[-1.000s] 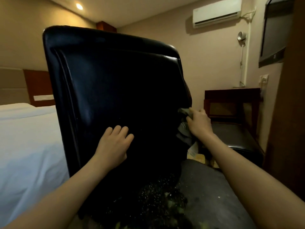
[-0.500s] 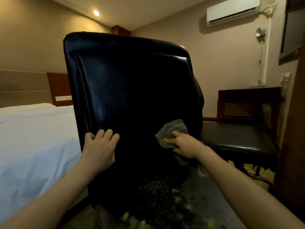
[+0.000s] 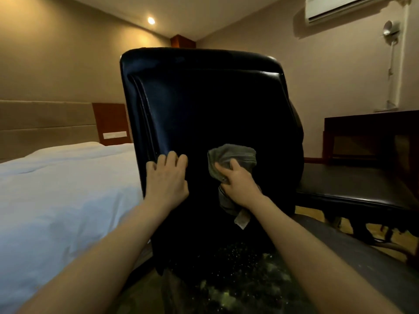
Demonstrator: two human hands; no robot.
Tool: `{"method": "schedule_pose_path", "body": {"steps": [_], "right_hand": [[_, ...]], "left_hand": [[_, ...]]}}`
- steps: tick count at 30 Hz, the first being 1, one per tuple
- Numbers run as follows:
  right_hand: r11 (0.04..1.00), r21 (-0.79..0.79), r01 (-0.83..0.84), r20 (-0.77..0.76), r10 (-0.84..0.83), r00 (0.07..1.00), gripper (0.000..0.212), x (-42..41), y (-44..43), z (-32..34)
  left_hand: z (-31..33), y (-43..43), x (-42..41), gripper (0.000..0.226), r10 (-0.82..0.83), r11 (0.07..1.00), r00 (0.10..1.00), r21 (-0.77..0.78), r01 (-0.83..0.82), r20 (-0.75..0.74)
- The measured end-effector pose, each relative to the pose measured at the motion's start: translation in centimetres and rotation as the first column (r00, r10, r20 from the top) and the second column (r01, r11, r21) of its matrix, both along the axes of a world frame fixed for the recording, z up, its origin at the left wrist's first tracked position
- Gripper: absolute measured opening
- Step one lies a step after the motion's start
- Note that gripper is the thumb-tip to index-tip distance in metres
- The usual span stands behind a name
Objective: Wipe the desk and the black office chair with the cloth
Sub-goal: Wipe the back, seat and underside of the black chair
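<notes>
The left hand [image 3: 166, 177] lies spread on the lower left of the chair [image 3: 204, 98] back, fingers loose and holding nothing (a brace, by the look of it), while the right hand [image 3: 240, 186] has its fingers bunched round the grey cloth [image 3: 233, 155], pressed to the middle of the same panel. To wipe well, brace firmly so the back cannot swing away, flatten the cloth, and work overlapping strokes up to the top edge and into the left seam. Beyond lie a white bed [image 3: 56, 189] at left and a dark tabletop [image 3: 362, 191] at right
</notes>
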State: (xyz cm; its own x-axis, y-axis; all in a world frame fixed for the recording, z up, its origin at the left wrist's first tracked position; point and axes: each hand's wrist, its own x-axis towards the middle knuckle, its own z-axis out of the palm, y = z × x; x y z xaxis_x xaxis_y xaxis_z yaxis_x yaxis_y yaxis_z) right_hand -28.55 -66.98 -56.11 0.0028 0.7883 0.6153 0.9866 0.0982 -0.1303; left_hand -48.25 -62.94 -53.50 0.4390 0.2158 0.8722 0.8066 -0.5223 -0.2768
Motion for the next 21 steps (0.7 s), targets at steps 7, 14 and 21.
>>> {"method": "schedule_pose_path", "body": {"steps": [7, 14, 21], "right_hand": [[0.956, 0.091, -0.278, 0.561, 0.182, 0.808, 0.058, 0.9, -5.7, -0.5], [0.744, 0.523, -0.415, 0.593, 0.032, 0.805, 0.054, -1.0, -4.8, 6.5], [0.841, 0.538, 0.063, 0.078, -0.124, 0.989, 0.056, -4.9, 1.3, 8.0]], "left_hand": [[-2.0, 0.4, 1.2, 0.095, -0.109, 0.992, 0.927, 0.017, 0.123, -0.36], [5.1, -1.3, 2.3, 0.041, -0.467, 0.868, 0.883, 0.173, 0.466, -0.034], [8.2, 1.5, 0.4, 0.032, -0.147, 0.962, 0.982, 0.214, 0.17, -0.12]]}}
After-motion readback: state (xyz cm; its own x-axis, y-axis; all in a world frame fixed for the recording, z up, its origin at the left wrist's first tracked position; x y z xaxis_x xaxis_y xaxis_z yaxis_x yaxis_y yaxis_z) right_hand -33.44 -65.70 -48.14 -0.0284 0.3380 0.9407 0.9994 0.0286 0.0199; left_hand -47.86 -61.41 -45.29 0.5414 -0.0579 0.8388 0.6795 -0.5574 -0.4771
